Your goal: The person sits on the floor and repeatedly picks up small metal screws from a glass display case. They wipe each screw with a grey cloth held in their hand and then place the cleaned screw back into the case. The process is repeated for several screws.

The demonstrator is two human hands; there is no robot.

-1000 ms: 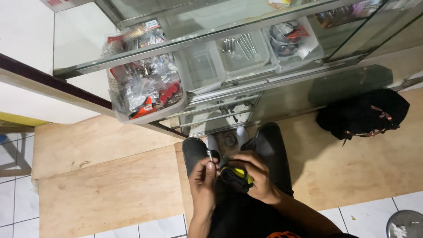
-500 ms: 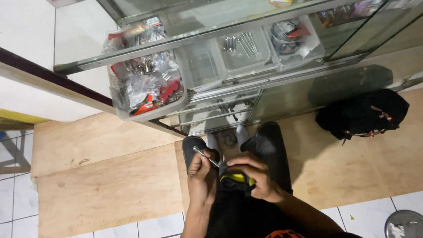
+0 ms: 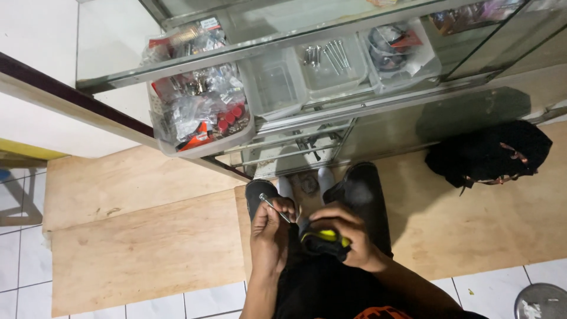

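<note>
I look straight down at my own legs and shoes. My right hand [image 3: 348, 233] is closed around the yellow and black handle [image 3: 323, 240] of a screwdriver. Its thin metal shaft [image 3: 275, 208] runs up and to the left. My left hand [image 3: 270, 233] pinches that shaft near its tip, just in front of my knees.
A glass display cabinet [image 3: 307, 35] stands ahead, holding a white basket [image 3: 204, 145] of bagged hardware and clear trays of screws [image 3: 331, 56]. A black bag [image 3: 490, 153] lies on the plywood floor [image 3: 142, 248] at right. A round metal lid [image 3: 540, 301] is at the bottom right corner.
My left hand has shifted along the shaft and now grips near its tip. The screwdriver stays in my right hand, held at about the same spot.
</note>
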